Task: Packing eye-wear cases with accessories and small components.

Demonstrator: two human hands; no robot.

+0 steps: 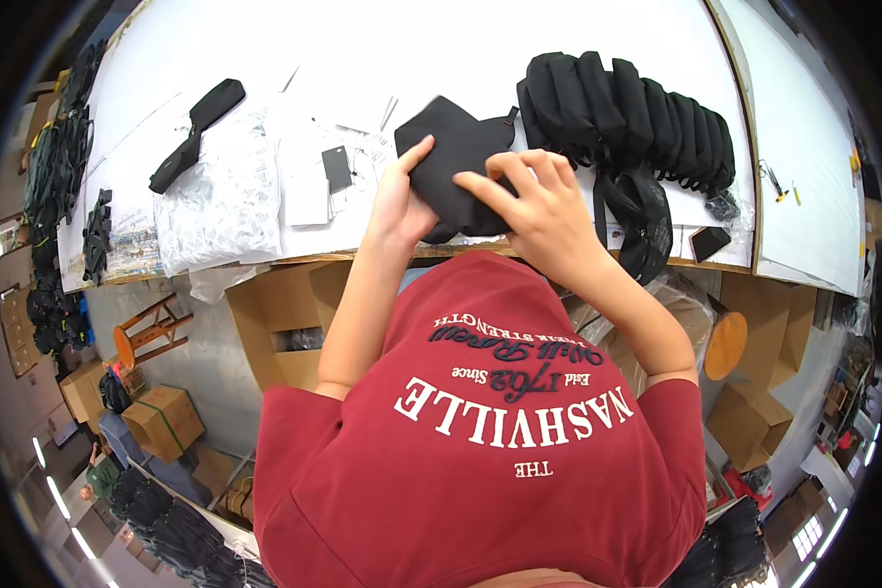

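A black fabric bag [458,162] with angular edges is held up over the near edge of the white table. My left hand [409,201] grips its left side, thumb on the front face and fingers behind. My right hand [544,206] lies against the bag's right side, its thumb stretched across the fabric and its other fingers half bent and apart. Part of the bag's right side is hidden by that hand. Just right of it stands a long row of similar black bags [598,103], packed side by side with straps hanging toward me.
On the table's left are a black pouch [216,103] and a clear plastic bag [220,201] of small white pieces. White cards [307,201] lie nearer. A dark phone-like object [710,243] and scissors [776,186] lie right. Cardboard boxes [162,421] and stools [725,345] stand below.
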